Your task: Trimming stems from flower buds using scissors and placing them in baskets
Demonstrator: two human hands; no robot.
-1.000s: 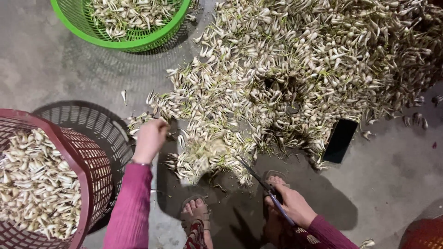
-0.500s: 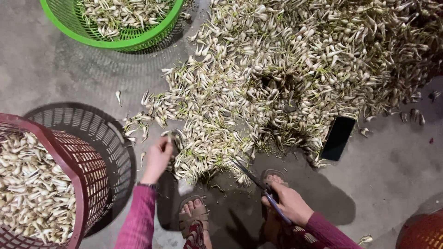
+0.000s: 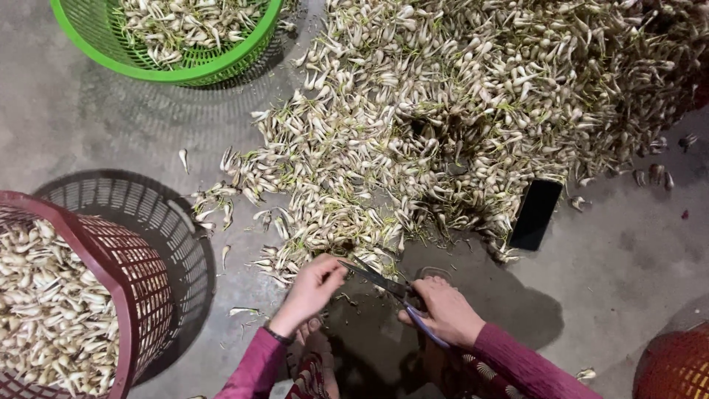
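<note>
My right hand grips a pair of scissors with bluish handles, blades pointing up-left. My left hand pinches a small white bulb right at the blade tips; the bulb itself is mostly hidden by my fingers. Both hands work at the near edge of a big heap of white bulbs with green shoots spread on the concrete floor. My sleeves are magenta.
A dark red basket full of trimmed bulbs stands at the left, its shadow beside it. A green basket with more bulbs sits at the top left. A black phone lies by the heap. An orange basket shows at the bottom right.
My left hand has drawn back from the heap's edge toward the scissors, carrying a bulb. The right hand has raised the scissors to meet it.
</note>
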